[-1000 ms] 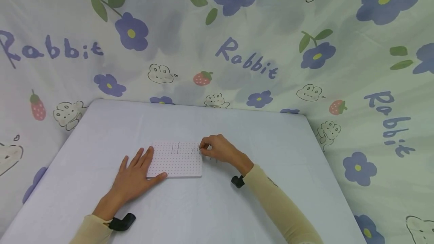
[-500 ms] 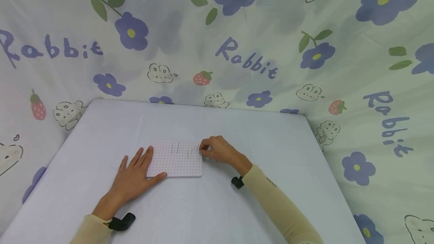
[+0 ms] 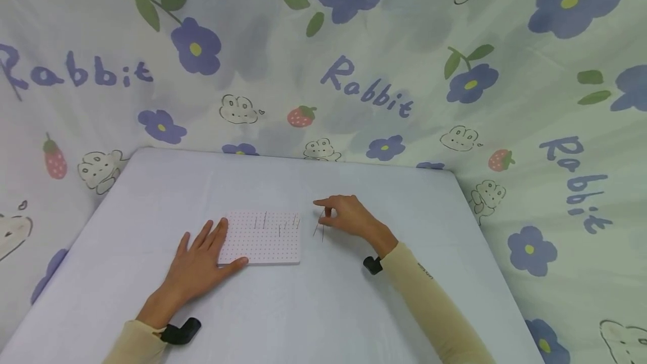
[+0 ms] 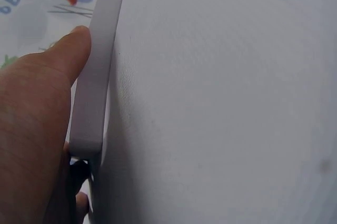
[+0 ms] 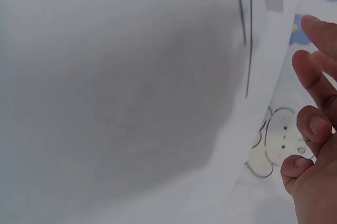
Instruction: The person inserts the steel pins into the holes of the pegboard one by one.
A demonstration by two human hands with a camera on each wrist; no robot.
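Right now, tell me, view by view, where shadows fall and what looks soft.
Head: fairly even light, no strong glare, the dotted board readable, the thin sticks beside it fine and faint; left wrist: a darker shadow band on the white tabletop along the board's side, printed cloth beyond soft; right wrist: a broad, soft-edged shadow across the tabletop, sticks slightly blurred.

We could pass over bare tabletop [image 3: 419, 212] right of our right hand [image 3: 351, 217], but between it and our left hand [image 3: 199, 261] two thin dark rods [image 3: 323, 233] and the dotted board [image 3: 247, 249] bearing others obstruct the way.
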